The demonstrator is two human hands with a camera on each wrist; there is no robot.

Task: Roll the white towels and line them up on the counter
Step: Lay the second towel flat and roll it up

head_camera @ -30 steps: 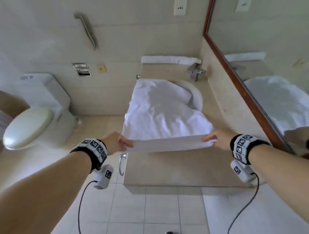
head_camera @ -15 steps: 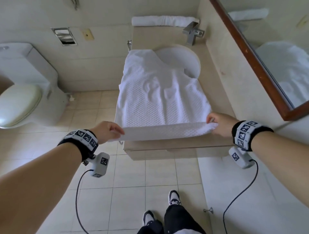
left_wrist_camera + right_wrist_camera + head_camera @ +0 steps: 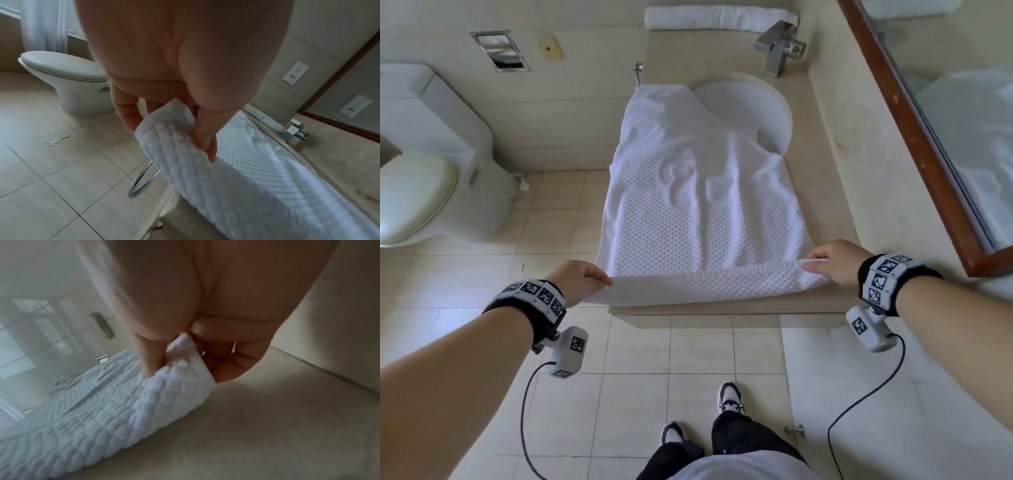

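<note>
A white waffle-weave towel (image 3: 698, 205) lies spread lengthwise on the beige counter (image 3: 825, 171), its far end partly over the round sink (image 3: 750, 109). Its near edge is lifted a little at the counter's front. My left hand (image 3: 582, 279) pinches the near left corner (image 3: 172, 129), out past the counter's left side. The near right corner (image 3: 185, 363) is pinched by my right hand (image 3: 832, 258), thumb on top of the cloth. A rolled white towel (image 3: 715, 19) lies along the back wall behind the faucet (image 3: 779, 48).
A toilet (image 3: 421, 178) stands to the left on the tiled floor. A wood-framed mirror (image 3: 928, 137) runs along the right wall. A chrome towel ring (image 3: 144, 180) hangs at the counter's left side. My feet (image 3: 729, 401) are in front of the counter.
The camera has tipped downward, so the counter sits higher in view and my legs appear. The towel now lies flatter, and both hands have drawn its near edge to the counter's front.
</note>
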